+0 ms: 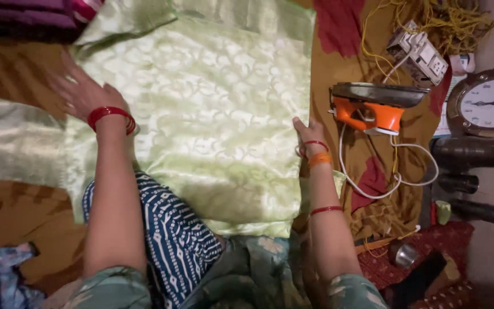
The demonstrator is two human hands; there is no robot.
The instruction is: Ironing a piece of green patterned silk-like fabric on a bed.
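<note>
Head view: the pale green cloth (pixel 201 114) lies flat in the middle of the brown spread (pixel 24 212). The orange iron (pixel 373 106) stands on its heel at 3 o'clock, near the cloth edge. Risk, I judge: its white cord (pixel 384 183) loops close to the right forearm, so a snag could tip the iron onto the fabric.

Left hand (pixel 81 91) at 9 o'clock: palm down, fingers spread wide, pressing the cloth. Right hand (pixel 310 134): grip narrow, fingertips on the cloth's right edge; pinch or only touch, can't tell.
</note>
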